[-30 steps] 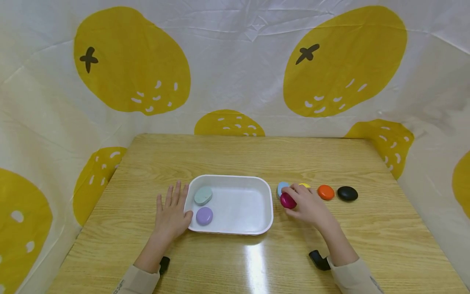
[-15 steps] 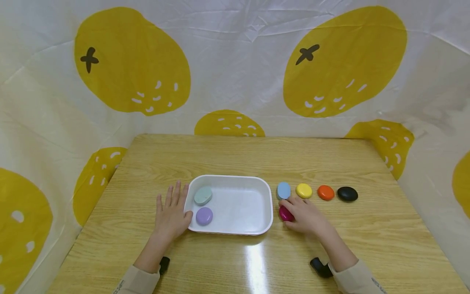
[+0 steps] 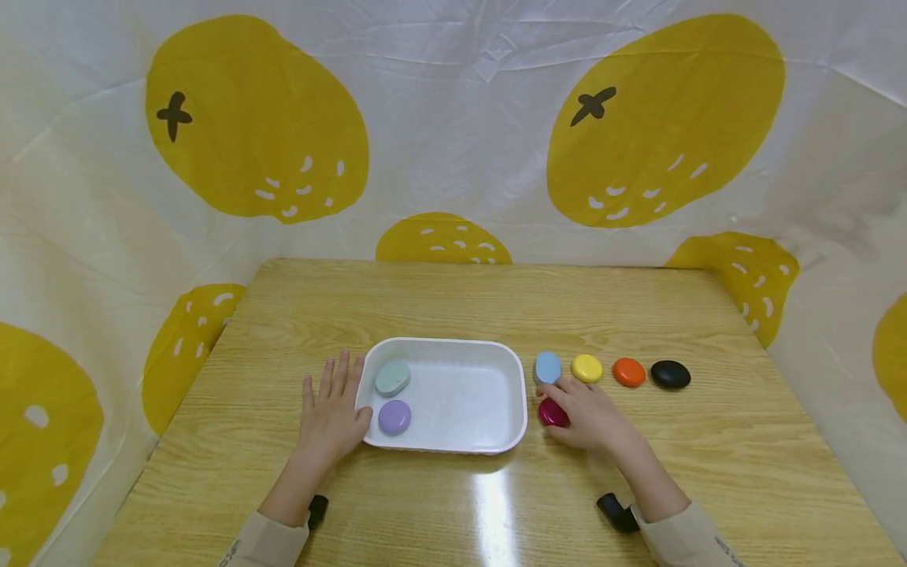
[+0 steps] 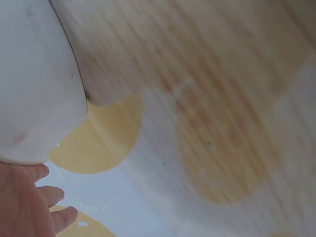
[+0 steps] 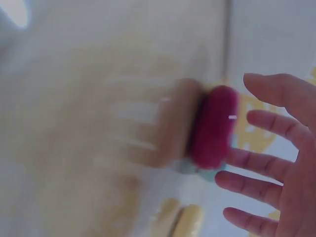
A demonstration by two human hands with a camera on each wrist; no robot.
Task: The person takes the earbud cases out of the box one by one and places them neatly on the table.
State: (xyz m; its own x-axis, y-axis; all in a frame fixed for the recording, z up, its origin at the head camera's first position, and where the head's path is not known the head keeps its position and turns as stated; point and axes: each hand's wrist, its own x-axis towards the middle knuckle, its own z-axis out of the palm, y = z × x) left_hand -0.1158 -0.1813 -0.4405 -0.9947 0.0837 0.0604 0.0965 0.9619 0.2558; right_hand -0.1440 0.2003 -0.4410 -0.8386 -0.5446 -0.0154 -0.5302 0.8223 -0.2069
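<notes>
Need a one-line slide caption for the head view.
Right hand touches magenta pebble beside white tray; left hand rests flat against it.

The white tray (image 3: 523,409) walls the magenta stone (image 3: 550,413) leftward, the blue stone (image 3: 547,367) just behind; right lies open.

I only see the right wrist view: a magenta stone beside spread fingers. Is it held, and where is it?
Observer: Not gripped. The right hand is open over the magenta stone, which lies on the table just right of a white tray.
Operator: Anything in the tray?
Observer: Two stones, a grey-green stone and a purple stone.
Operator: And the other hand?
Observer: The left hand lies flat against the tray's left edge.
</notes>
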